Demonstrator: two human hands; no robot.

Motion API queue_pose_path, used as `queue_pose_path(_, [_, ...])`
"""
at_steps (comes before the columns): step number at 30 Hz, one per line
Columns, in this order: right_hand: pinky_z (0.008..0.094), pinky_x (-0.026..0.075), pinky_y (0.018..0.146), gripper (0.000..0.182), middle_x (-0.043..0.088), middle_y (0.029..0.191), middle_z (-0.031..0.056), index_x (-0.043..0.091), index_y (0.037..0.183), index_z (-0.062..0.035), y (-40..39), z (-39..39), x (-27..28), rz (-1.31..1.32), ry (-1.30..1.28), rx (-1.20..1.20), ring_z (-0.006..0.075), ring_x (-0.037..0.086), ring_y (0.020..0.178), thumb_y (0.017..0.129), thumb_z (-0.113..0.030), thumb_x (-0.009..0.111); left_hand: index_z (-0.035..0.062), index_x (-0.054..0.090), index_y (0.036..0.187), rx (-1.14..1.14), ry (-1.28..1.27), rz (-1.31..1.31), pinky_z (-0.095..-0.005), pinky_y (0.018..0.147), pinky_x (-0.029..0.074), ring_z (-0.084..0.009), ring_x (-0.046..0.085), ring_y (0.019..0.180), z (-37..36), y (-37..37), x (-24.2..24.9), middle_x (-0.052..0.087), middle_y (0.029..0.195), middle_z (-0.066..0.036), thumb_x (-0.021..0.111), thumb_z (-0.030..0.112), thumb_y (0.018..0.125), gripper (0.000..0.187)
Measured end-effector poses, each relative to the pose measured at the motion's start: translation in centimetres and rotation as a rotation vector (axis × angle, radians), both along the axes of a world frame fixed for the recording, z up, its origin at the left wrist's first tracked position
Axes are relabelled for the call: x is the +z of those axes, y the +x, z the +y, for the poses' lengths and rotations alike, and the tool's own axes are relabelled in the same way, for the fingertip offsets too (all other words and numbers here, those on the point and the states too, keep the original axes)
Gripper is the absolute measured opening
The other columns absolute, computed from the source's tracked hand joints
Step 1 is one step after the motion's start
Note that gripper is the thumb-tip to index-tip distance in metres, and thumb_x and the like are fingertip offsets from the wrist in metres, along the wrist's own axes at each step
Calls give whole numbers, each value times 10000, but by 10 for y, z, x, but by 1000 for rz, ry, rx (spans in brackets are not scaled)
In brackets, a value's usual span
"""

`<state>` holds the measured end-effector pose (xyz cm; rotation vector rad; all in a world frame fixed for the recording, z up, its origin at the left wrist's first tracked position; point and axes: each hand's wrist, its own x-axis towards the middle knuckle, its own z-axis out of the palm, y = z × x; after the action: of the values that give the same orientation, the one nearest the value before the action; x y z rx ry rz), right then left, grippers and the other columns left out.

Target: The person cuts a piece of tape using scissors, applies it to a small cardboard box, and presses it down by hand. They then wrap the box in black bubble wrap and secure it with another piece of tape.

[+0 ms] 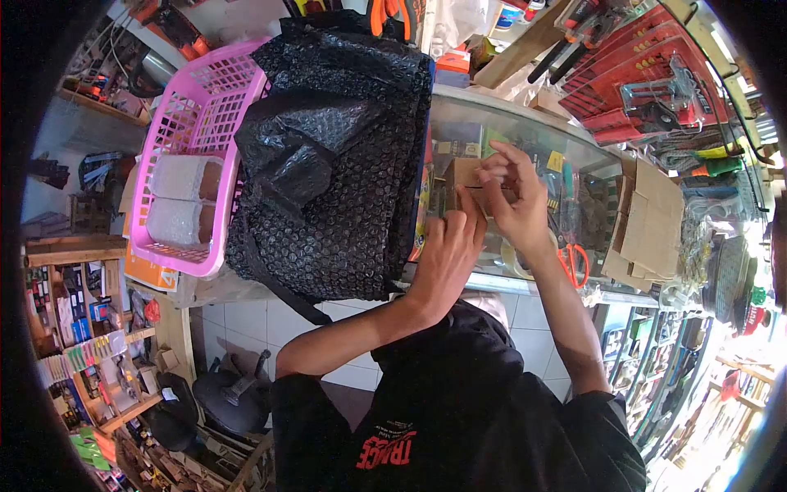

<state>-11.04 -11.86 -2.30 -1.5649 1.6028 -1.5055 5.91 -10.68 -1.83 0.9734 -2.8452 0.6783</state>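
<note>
A small brown cardboard box (464, 170) rests on the glass counter, just beyond my fingertips. My left hand (449, 246) reaches in from the left, its index finger pressed against the near edge of the box and its other fingers bent. Close beside it on the right, my right hand (516, 197) is curled, thumb and fingertips brought together by the side of the box. A thin dark line shows between the two hands. What the right fingertips hold is too small to make out. Left of my hands lies a large bundle in black bubble wrap (344, 164).
A pink plastic basket (205, 254) with bubble-wrapped packages stands left of the bundle. Orange-handled scissors (574, 264) and flattened cardboard (652, 221) are to the right. Red packaged tools (639, 74) hang at the back right. A glass counter (508, 283) runs before me.
</note>
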Motion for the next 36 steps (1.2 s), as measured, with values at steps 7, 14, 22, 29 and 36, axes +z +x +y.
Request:
queue_pose_path(7, [297,567,904,459,731,1075,98,582,1421,-12,-4,3,-1,-216,-42,11,152,719,977,978,48,687,37,591,1448,-6,74,135,-371,864,416,-199,496,969,-5,-1,-8,570,1491,-199,599,309,997,526])
queue_pose_path(14, [306,549,931,442,748,1031,75,567,1433,-3,-78,34,31,-353,199,-158,137,708,991,1001,13,663,36,497,1532,-9,277,374,-448,827,445,-291,531,958,-4,1,-11,521,1513,-224,722,452,955,746])
queue_pose_path(22, [281,553,902,581,756,1030,87,487,1499,-15,-105,48,17,-504,486,-73,132,719,981,961,27,705,171,490,1601,47,352,489,-533,945,391,-357,504,1029,-1,-16,-24,475,1500,-256,687,505,974,737])
queue_pose_path(29, [287,553,890,624,765,996,81,474,1509,-13,-103,42,20,-466,519,-52,129,720,959,948,0,748,287,483,1609,188,423,476,-621,979,369,-403,498,1092,6,-38,-16,441,1448,-274,676,558,964,725])
queue_pose_path(36, [291,560,933,675,765,980,79,410,1545,13,-106,36,21,-379,571,-8,142,730,974,954,24,735,307,476,1614,229,445,498,-632,979,376,-417,497,1115,8,-42,-19,439,1434,-267,658,587,962,732])
